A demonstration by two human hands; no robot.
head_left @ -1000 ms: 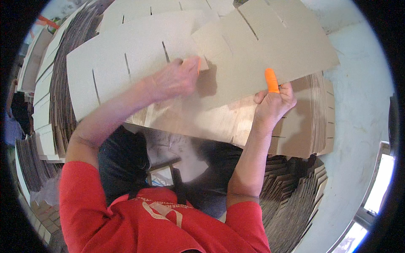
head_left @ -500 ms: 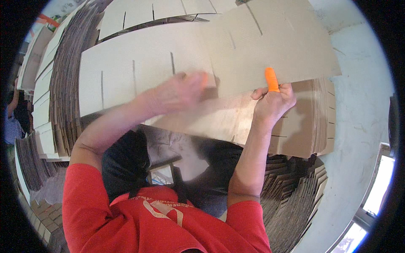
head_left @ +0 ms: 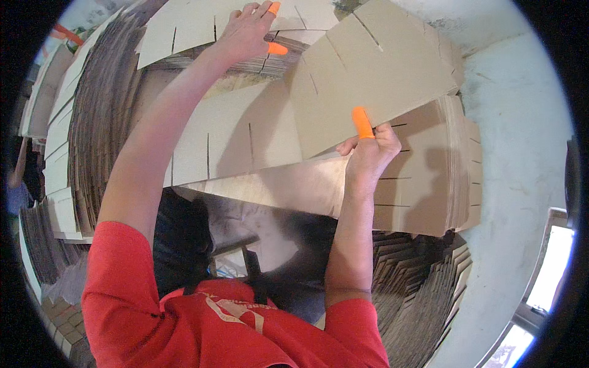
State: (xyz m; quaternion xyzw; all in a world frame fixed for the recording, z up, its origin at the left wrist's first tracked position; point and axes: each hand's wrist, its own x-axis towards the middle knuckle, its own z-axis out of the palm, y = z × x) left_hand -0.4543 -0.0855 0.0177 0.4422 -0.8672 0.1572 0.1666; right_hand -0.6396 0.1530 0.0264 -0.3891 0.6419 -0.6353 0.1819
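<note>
My right hand (head_left: 375,150) grips the near edge of a slotted cardboard sheet (head_left: 362,73), an orange finger cover on its thumb lying over the top face. The sheet is tilted and overlaps another slotted cardboard sheet (head_left: 211,138) to its left. Farther off, my left hand (head_left: 245,34) reaches over a pale slotted sheet (head_left: 190,37) on the far stack. Its fingers are spread, with orange covers on the thumb and one finger. Whether its fingertips touch that sheet I cannot tell.
A wooden board (head_left: 276,187) lies beneath the sheets. Tall cardboard stacks stand at left (head_left: 101,122) and right (head_left: 417,178), with more bundled cardboard (head_left: 417,294) lower right. A pale wall (head_left: 509,153) bounds the right side. Part of another person (head_left: 17,184) shows at far left.
My left hand has moved from the middle sheet up to the far stack. My right hand has shifted slightly left and nearer, with its sheet turning. The sheet at left has swung nearer and rightward.
</note>
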